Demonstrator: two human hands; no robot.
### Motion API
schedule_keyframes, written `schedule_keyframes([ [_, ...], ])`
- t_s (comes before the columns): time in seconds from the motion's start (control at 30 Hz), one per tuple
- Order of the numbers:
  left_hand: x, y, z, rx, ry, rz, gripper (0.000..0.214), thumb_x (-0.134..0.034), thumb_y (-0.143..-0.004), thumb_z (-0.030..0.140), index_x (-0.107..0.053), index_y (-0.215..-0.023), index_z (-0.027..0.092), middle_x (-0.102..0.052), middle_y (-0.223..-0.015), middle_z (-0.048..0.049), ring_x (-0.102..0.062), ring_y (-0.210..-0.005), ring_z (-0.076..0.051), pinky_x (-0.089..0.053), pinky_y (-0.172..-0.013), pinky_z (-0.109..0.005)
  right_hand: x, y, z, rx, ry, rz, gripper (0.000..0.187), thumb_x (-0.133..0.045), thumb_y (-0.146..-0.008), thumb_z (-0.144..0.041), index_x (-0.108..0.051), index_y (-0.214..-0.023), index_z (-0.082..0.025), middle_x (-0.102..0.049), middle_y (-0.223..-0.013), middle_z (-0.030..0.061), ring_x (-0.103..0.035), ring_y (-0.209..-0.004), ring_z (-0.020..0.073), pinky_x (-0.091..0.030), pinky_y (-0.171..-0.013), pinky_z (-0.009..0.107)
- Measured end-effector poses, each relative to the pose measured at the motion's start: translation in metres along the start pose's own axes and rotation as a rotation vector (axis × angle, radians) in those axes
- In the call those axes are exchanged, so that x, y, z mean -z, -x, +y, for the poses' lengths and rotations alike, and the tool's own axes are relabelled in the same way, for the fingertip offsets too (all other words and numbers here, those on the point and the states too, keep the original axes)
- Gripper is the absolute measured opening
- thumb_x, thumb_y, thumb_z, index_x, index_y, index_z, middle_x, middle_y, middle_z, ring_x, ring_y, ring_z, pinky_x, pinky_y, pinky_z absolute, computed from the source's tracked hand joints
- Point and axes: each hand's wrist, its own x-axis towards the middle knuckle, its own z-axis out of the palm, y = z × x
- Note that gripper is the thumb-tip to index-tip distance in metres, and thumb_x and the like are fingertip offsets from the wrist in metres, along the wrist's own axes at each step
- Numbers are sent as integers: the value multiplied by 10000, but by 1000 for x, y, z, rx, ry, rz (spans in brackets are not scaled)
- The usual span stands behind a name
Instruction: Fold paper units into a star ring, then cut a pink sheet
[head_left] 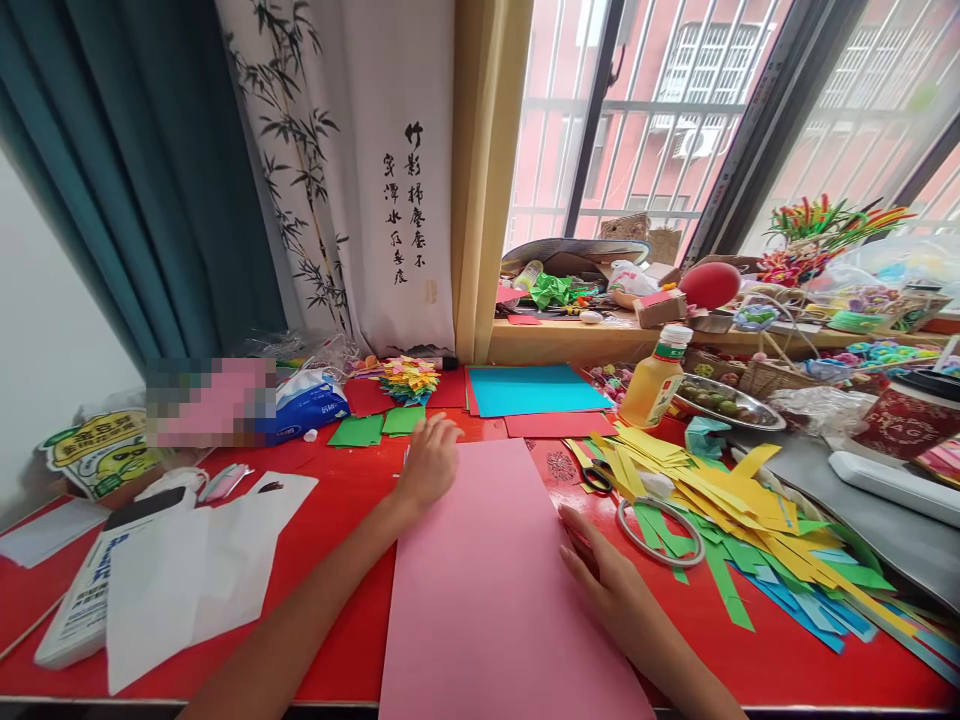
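A large pink sheet of paper point(480, 560) lies lengthwise before me, its near end reaching past the bottom of the view. On its upper left corner rests my left hand point(431, 462), fingers slightly bent and a little apart, touching the paper. My right hand point(611, 570) lies along the sheet's right edge with its fingers curled. A small reddish thing shows between thumb and fingers there, mostly hidden. Close to that hand are a white ring-shaped roll of tape point(697, 550) and black-handled scissors point(598, 477), partly under yellow strips.
Yellow, green and blue paper strips point(750, 520) spread over the red table point(330, 600) at right. A juice bottle point(652, 380) stands behind them. Blue sheets point(529, 390) and green squares point(356, 431) lie at the back. White paper point(202, 580) covers the left side.
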Motion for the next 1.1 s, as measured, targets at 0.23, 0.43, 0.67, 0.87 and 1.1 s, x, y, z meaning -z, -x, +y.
schedule_keyframes([
  [0.23, 28, 54, 93, -767, -256, -683, 135, -456, -797, 235, -565, -799, 155, -630, -763, -49, -586, -763, -180, -457, -743, -298, -2, 6, 11, 113, 133, -41, 544, -360, -835, -402, -308, -1314, -150, -300, -1382, 77, -247, -1279, 190, -210, -1070, 376],
  [0.43, 19, 128, 85, -848, -491, -304, 89, -526, -777, 248, -512, -844, 191, -649, -933, -49, -611, -852, -200, -478, -603, -235, 2, 9, 12, 38, 140, -73, 538, -363, -833, -431, -333, -1300, -168, -323, -1372, 60, -276, -1266, 191, -240, -1061, 373],
  [0.67, 17, 149, 74, -769, -453, -227, 42, -496, -801, 221, -484, -835, 199, -662, -939, -34, -629, -835, -165, -460, -508, -171, 3, 7, 11, 3, 177, -113, 562, -393, -810, -468, -360, -1299, -192, -330, -1370, 36, -280, -1265, 215, -233, -1062, 392],
  [0.87, 43, 134, 88, -714, -418, -506, 147, -495, -791, 184, -514, -937, 172, -607, -1093, -76, -587, -969, -201, -489, -524, -172, 1, 17, 17, 61, 152, -52, 524, -447, -803, -417, -375, -1294, -247, -335, -1365, -3, -293, -1260, 217, -232, -1057, 407],
  [1.1, 49, 130, 86, -657, -309, -566, 173, -464, -816, 160, -549, -967, 171, -605, -1102, -60, -558, -1030, -179, -508, -672, -186, 11, 50, 4, 298, 103, -245, 479, -600, -720, -347, -481, -1184, -364, -443, -1265, -40, -367, -1205, 250, -255, -1021, 438],
])
